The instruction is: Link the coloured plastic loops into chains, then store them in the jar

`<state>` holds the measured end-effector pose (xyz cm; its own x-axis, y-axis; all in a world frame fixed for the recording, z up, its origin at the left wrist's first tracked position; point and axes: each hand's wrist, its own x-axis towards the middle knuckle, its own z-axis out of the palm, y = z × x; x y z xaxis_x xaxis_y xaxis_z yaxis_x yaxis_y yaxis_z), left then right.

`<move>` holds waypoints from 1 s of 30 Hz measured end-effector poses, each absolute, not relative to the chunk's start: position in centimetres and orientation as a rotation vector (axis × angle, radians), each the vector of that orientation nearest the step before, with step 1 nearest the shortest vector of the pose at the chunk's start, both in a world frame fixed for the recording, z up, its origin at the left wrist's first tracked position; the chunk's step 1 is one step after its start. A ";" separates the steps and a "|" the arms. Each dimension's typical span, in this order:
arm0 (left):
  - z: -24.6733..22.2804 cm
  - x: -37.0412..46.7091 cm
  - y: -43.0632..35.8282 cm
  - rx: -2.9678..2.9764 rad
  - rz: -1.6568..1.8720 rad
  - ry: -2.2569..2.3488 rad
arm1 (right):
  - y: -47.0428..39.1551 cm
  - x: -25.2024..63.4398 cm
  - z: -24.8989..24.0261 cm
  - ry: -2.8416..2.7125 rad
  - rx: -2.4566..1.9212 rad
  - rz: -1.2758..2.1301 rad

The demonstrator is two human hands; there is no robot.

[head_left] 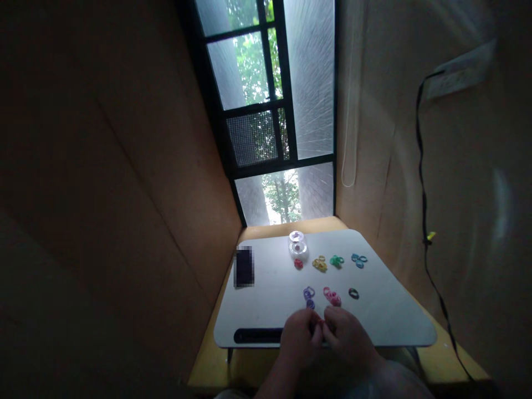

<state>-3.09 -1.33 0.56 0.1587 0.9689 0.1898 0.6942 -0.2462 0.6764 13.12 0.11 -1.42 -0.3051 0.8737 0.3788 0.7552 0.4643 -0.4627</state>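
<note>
My left hand and my right hand meet above the near edge of the white lap table. Both have their fingers closed, thumbs and fingertips pinched together. A small reddish trace shows between the fingertips, too small to make out. Just beyond my hands lie purple hair ties, pink hair ties and a black hair tie. Farther back sit red, yellow, green and blue hair ties in separate small groups.
A clear plastic jar stands at the back of the table. A dark, blurred-out rectangle lies at the left, and a dark slot runs along the near edge. Walls flank both sides; a black cable hangs at the right.
</note>
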 end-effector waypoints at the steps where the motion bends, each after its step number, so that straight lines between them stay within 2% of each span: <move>1: 0.5 -3.1 -1.3 2.001 0.856 1.572 | 0.1 13.1 -1.5 -2.126 -1.347 0.260; 30: 0.0 -3.1 -0.7 1.927 0.972 1.527 | 0.3 13.4 -1.3 -2.123 -1.320 0.288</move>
